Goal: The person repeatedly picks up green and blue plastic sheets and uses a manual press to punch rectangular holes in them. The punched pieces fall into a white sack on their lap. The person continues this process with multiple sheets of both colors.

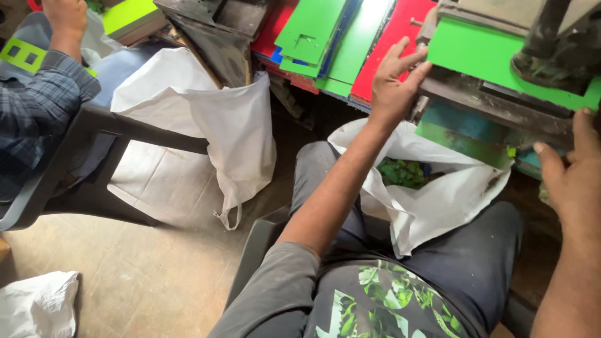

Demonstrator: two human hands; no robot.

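The left hand [395,80] pinches the near edge of a green plastic sheet [494,56] lying on the press bed [476,103], thumb on top. The right hand [573,181] rests open at the bed's right edge, partly cut off. The press head [554,44] hides the sheet's far corner.
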